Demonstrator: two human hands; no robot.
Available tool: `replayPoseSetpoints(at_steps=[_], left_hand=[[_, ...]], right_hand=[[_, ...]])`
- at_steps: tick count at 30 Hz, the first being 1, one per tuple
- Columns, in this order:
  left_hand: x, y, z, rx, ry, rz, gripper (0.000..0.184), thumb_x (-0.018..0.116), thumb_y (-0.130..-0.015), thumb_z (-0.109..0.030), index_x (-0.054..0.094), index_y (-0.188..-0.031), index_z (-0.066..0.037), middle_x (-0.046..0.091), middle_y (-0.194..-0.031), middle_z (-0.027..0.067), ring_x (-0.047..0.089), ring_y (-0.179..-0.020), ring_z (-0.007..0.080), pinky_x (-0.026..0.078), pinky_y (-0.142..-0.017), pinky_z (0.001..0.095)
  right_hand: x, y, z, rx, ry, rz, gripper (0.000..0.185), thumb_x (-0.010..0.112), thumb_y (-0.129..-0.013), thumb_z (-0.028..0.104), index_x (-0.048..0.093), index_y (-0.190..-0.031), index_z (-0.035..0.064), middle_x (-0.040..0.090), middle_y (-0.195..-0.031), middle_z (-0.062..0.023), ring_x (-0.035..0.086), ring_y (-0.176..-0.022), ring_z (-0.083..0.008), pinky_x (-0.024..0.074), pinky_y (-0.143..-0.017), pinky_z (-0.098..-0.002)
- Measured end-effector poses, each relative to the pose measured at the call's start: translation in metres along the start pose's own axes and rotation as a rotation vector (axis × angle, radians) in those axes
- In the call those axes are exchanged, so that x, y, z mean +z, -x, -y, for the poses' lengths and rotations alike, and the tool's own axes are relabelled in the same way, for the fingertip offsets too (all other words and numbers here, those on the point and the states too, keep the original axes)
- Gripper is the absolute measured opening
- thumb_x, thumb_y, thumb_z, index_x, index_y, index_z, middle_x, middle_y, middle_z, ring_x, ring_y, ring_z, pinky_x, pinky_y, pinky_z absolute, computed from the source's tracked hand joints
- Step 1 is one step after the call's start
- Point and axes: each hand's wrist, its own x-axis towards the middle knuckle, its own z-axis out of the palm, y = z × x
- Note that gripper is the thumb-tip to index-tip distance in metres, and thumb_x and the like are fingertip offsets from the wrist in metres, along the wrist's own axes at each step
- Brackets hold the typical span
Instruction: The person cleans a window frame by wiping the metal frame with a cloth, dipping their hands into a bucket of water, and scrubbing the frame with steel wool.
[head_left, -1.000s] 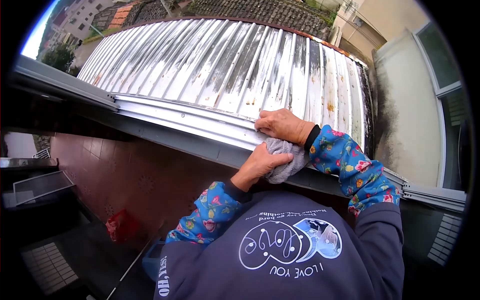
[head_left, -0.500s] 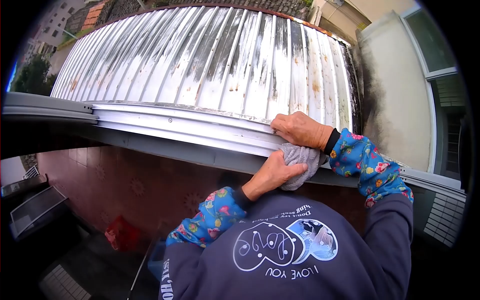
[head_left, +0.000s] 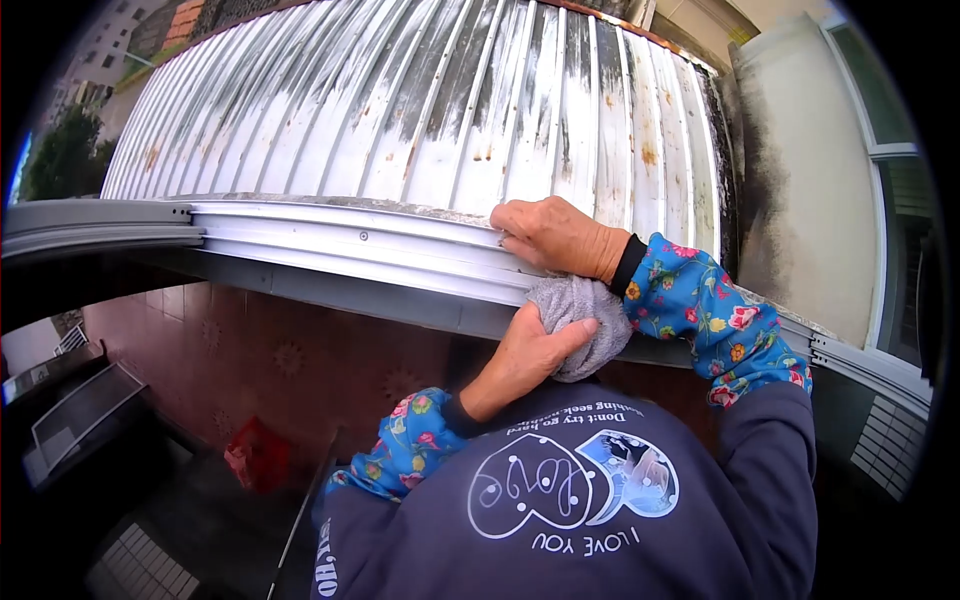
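Note:
My left hand [head_left: 520, 355] is closed round a bunched grey cloth [head_left: 585, 325], thumb across its front, just inside the window sill. Above it, my right hand [head_left: 560, 237] rests on the white metal window track [head_left: 370, 240] with its fingers curled down against the outer rail. The cloth reaches up under my right palm and wrist. What those right fingertips pinch, if anything, is hidden behind the hand. Both forearms wear blue flowered sleeve covers.
Beyond the track lies a ribbed metal roof [head_left: 400, 110] with dark and rusty stains. A stained wall [head_left: 800, 190] and a window stand at the right. Sliding frame ends [head_left: 100, 225] sit at the left. Below are a red plastic bag [head_left: 257, 455] and a framed screen [head_left: 88, 420].
My right hand has slid left along the track. My left hand and the cloth have moved a little left with it. The view has shifted slightly.

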Motion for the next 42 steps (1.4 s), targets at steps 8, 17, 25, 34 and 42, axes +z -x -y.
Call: replayPoseSetpoints(at_steps=[8, 17, 25, 34, 42], left_hand=[[-0.002, -0.001, -0.001, 0.067, -0.028, 0.000, 0.047, 0.067, -0.089, -0.017, 0.048, -0.127, 0.005, 0.060, -0.117, 0.0093, 0.058, -0.105, 0.0161, 0.048, -0.091, 0.0293], [-0.008, -0.002, 0.001, 0.032, 0.168, 0.020, 0.046, 0.064, -0.091, -0.013, 0.047, -0.129, 0.005, 0.060, -0.118, 0.0097, 0.059, -0.107, 0.0162, 0.049, -0.091, 0.0301], [-0.019, 0.002, -0.011, 0.013, 0.318, 0.071, 0.046, 0.063, -0.091, -0.010, 0.045, -0.131, 0.003, 0.059, -0.122, 0.0106, 0.059, -0.110, 0.0185, 0.049, -0.094, 0.0336], [-0.056, 0.029, -0.021, 0.183, 0.541, -0.171, 0.048, 0.058, -0.092, -0.010, 0.041, -0.135, 0.000, 0.057, -0.126, 0.0120, 0.058, -0.113, 0.0217, 0.047, -0.098, 0.0368], [-0.064, 0.033, -0.016, 0.191, 0.572, -0.217, 0.042, 0.060, -0.091, -0.005, 0.046, -0.130, -0.001, 0.062, -0.115, 0.0094, 0.062, -0.104, 0.0185, 0.052, -0.089, 0.0344]], right_hand=[[0.004, -0.012, 0.004, 0.053, 0.000, 0.045, 0.013, 0.064, -0.083, 0.011, 0.058, -0.092, 0.0035, 0.061, -0.089, -0.0140, 0.063, -0.080, -0.0344, 0.0510, -0.070, -0.0408], [-0.035, 0.005, -0.002, 0.137, -0.186, 0.149, 0.026, 0.063, -0.084, 0.012, 0.065, -0.109, 0.0034, 0.061, -0.087, -0.0141, 0.061, -0.087, -0.0313, 0.0486, -0.079, -0.0382], [-0.017, -0.032, 0.010, 0.132, -0.190, 0.122, 0.019, 0.064, -0.079, 0.007, 0.064, -0.096, 0.0001, 0.065, -0.086, -0.0170, 0.064, -0.081, -0.0349, 0.0506, -0.076, -0.0397], [0.041, -0.147, 0.037, 0.005, -0.287, -0.055, 0.017, 0.066, -0.081, 0.010, 0.059, -0.092, -0.0019, 0.065, -0.080, -0.0191, 0.066, -0.077, -0.0351, 0.0522, -0.070, -0.0388], [0.045, -0.149, 0.040, -0.086, 0.057, 0.055, 0.014, 0.068, -0.083, 0.020, 0.063, -0.092, 0.0106, 0.058, -0.087, -0.0099, 0.063, -0.079, -0.0313, 0.0498, -0.067, -0.0420]])
